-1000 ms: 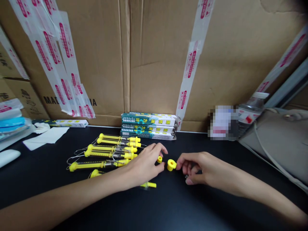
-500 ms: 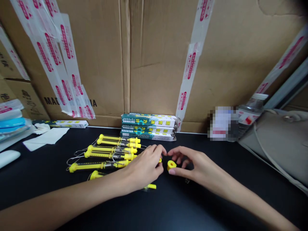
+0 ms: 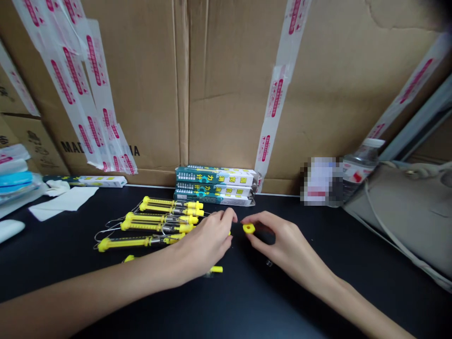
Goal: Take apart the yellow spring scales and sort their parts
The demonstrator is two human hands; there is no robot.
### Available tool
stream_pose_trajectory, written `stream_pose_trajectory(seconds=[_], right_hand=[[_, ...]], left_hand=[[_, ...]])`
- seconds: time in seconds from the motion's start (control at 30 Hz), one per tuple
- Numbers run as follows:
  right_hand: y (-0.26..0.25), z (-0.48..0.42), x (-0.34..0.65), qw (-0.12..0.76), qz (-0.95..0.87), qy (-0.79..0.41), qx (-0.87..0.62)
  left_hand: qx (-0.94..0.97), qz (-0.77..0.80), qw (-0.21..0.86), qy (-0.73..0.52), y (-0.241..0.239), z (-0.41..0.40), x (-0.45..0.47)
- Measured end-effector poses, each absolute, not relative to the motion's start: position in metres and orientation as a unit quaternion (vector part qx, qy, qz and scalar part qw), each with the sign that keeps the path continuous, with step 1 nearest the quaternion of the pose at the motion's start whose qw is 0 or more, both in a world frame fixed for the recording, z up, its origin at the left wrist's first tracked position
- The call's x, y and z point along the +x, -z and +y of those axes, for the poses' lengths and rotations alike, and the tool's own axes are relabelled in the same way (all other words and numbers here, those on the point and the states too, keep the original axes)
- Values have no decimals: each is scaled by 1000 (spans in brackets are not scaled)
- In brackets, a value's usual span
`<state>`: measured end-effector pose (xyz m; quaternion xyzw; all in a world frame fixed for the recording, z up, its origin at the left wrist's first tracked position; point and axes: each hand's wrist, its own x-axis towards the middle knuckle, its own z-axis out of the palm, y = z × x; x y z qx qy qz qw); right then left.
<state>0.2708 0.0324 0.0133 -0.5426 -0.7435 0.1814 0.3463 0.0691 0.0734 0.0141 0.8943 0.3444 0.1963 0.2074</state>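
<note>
In my right hand (image 3: 278,235) a small yellow cap (image 3: 248,228) with a hole in it is pinched between thumb and forefinger. My left hand (image 3: 208,242) is closed just to its left, fingers curled; a sliver of yellow shows at its fingertips, but most of what it holds is hidden. Beside and partly behind the left hand lie several yellow spring scales (image 3: 141,241) with wire hooks at their left ends. Under my left forearm, another yellow piece (image 3: 216,270) pokes out. A small metal part (image 3: 269,263) lies beneath my right hand.
Stacked printed boxes (image 3: 215,186) stand against the large cardboard wall (image 3: 226,94). One more box (image 3: 102,181) and white paper (image 3: 63,203) lie at left. At right are a plastic bottle (image 3: 356,174) and a grey bag (image 3: 406,216) with a cord.
My right thumb and forefinger have closed on the yellow cap, raising and tilting it. My left hand has shifted slightly left, still curled. The whole view has moved a little.
</note>
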Motion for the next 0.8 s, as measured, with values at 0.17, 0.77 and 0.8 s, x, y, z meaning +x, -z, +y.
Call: stream_pose_trajectory(seconds=[0.17,0.77,0.8], right_hand=[[-11,41,272,362,-745,-186,-529],[-12,78,248,358,-772,-185,-491],[-14,72,248,358,-772,-172,-497]], left_hand=[[894,356,203,-182,-18,80,62],[900,335,114,-254,-37,56,19],[909,312,73,-266,-35,51,14]])
